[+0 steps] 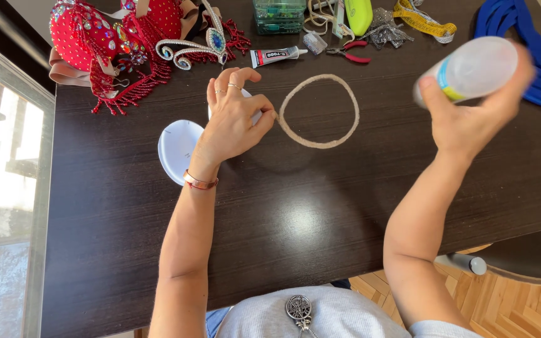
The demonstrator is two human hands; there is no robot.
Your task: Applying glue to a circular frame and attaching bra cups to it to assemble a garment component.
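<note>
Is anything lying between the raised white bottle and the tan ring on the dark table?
Nothing visible does. The right hand holds the white plastic bottle up off the dark wooden table, and the tabletop between it and the thin tan ring is bare. The left hand rests just left of the ring.

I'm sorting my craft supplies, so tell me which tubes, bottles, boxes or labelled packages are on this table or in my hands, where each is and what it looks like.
Glue tube: lying at the table's far edge, slim, white with a red and black label.
Bottle: held tilted in the right hand, rounded, translucent white, blue and yellow label.
Plastic box: far edge, clear greenish, rectangular.
</note>
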